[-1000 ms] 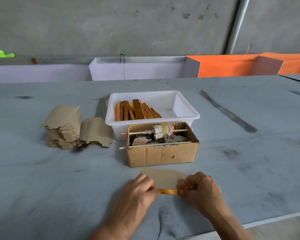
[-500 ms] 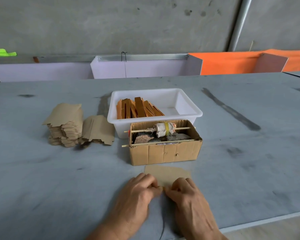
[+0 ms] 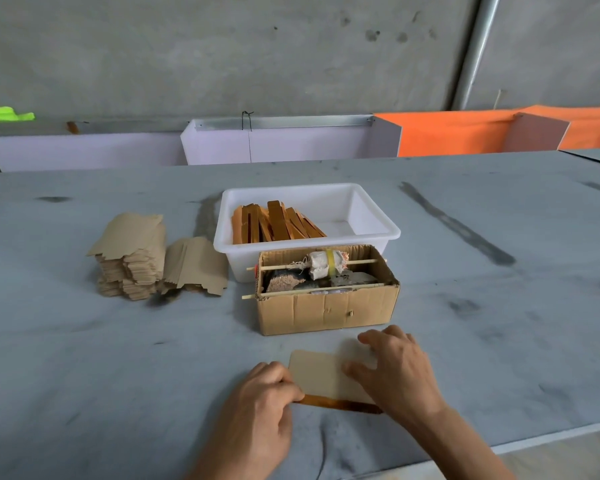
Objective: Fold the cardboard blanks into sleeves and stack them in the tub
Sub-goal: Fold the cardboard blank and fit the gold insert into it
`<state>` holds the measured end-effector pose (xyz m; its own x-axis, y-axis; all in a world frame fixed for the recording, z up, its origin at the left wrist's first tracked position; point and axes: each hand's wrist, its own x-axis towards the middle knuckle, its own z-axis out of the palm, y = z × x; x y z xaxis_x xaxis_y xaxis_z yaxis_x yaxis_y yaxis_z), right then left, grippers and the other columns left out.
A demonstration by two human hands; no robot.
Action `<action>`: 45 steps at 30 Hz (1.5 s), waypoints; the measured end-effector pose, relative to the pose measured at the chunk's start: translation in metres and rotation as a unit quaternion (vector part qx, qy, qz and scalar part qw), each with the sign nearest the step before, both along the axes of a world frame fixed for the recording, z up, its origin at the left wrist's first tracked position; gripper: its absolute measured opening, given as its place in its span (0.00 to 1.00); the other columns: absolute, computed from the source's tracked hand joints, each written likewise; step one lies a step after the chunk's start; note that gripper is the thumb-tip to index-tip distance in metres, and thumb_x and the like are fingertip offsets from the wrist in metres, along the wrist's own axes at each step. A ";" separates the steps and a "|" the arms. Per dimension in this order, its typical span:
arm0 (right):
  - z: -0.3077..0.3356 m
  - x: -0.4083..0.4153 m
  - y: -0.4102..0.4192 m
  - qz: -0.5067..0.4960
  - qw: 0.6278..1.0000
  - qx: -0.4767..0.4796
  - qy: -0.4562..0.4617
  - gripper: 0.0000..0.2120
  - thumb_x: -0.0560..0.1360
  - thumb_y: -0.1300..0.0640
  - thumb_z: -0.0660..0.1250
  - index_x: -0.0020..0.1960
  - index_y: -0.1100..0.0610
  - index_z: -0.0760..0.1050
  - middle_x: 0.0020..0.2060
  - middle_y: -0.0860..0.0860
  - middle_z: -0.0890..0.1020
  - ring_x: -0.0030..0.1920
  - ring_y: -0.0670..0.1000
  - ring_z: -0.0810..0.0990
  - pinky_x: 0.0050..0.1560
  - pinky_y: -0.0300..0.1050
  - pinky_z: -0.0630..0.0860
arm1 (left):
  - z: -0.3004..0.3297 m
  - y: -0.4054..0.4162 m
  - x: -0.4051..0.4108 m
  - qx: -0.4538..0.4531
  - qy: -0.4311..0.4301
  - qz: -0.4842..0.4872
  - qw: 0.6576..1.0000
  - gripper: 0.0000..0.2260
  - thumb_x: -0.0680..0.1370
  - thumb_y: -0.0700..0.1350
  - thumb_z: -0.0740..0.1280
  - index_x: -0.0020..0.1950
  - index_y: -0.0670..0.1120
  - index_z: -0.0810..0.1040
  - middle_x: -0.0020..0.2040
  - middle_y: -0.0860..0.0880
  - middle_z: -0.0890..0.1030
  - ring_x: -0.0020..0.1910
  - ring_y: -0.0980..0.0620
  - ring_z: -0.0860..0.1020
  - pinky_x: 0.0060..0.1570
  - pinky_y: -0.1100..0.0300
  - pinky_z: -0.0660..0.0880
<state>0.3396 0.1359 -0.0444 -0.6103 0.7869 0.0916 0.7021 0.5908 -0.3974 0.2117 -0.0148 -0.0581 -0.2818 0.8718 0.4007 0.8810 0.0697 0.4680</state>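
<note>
A tan cardboard blank (image 3: 317, 374) lies flat on the grey table near me, its near edge folded up to show an orange strip. My left hand (image 3: 260, 407) pinches the left end of that folded edge. My right hand (image 3: 397, 370) lies spread on the right part of the blank, fingers fairly straight, pressing it down. A stack of unfolded blanks (image 3: 132, 258) sits at the left, with more leaning beside it. The white tub (image 3: 378, 233) behind holds several orange folded sleeves (image 3: 274, 225) in its left half.
An open cardboard box (image 3: 326, 311) with sticks, a wrapped bundle and rags stands between the tub and the blank. The table's near edge runs just right of my right forearm. White and orange panels (image 3: 447, 135) line the far side under a concrete wall.
My right hand slid right and forward over the blank and spread flat on it. The folded orange edge shows again along the near side. My left hand stays at the left end.
</note>
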 end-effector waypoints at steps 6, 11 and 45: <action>0.002 -0.012 0.002 0.032 0.997 -0.065 -0.018 0.13 0.72 0.47 0.70 0.53 0.52 0.76 0.49 0.47 0.78 0.52 0.50 0.76 0.55 0.46 0.72 | 0.006 0.023 -0.013 -0.039 -0.012 0.073 0.996 0.11 0.78 0.47 0.65 0.58 0.48 0.78 0.52 0.53 0.74 0.55 0.55 0.73 0.53 0.66 0.67; 0.000 -0.011 0.004 0.044 0.996 -0.074 -0.011 0.12 0.71 0.49 0.71 0.53 0.51 0.77 0.51 0.48 0.79 0.54 0.50 0.76 0.56 0.45 0.73 | 0.010 0.053 -0.014 -0.163 0.050 0.078 0.982 0.21 0.75 0.57 0.66 0.64 0.50 0.73 0.57 0.51 0.71 0.59 0.52 0.69 0.57 0.60 0.66; 0.017 -0.001 -0.004 0.044 0.817 -0.463 0.340 0.13 0.69 0.71 0.67 0.32 0.57 0.80 0.26 0.51 0.77 0.26 0.44 0.73 0.24 0.32 0.66 | 0.036 0.033 -0.022 -0.049 -0.576 0.011 0.816 0.07 0.64 0.34 0.72 0.29 0.45 0.81 0.27 0.48 0.77 0.26 0.56 0.74 0.28 0.67 0.70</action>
